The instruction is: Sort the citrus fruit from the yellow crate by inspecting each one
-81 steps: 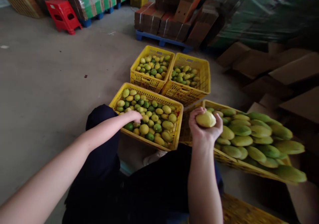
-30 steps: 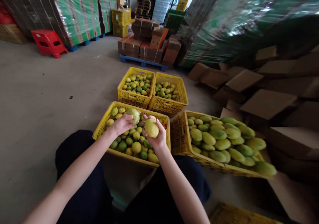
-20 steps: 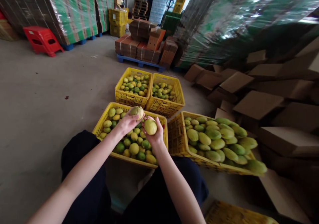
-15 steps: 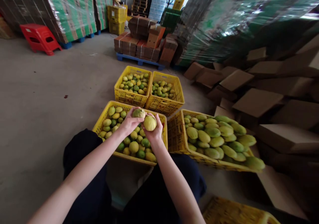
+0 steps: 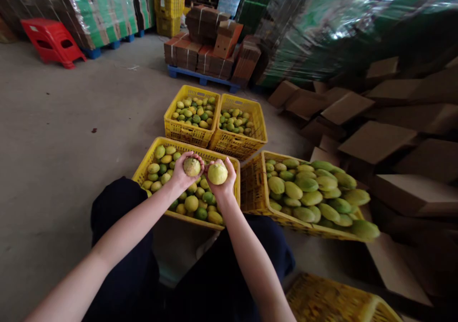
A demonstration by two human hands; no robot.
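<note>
At the upper left of the frame a red plastic stool point(image 5: 53, 42) stands on the floor, with a green, film-wrapped stack point(image 5: 103, 12) just right of it. Below, left of centre, is the person's dark-clothed knee point(image 5: 121, 205). Next comes the near yellow crate point(image 5: 145, 159), filled with green and yellow fruit. Over it, at the centre of the frame, the left hand point(image 5: 179, 175) is cupped with its fingers curled around a mottled yellow-green fruit point(image 5: 192, 167). Behind, the rear-left crate point(image 5: 188, 133) and the rear-right crate point(image 5: 234, 143) stand side by side, both holding similar fruit. Just right of the first fruit, the right hand point(image 5: 226, 186) grips a paler yellow fruit point(image 5: 217, 173), its palm turned up. The fingertips of the two hands come very close; whether they touch I cannot tell. Right of centre, a yellow crate of longer fruit point(image 5: 255, 184) is heaped above its rim. Below it, at the lower edge, another yellow crate point(image 5: 329, 298) is cut off. Brown cardboard boxes point(image 5: 379, 141) lie piled at the right side.
</note>
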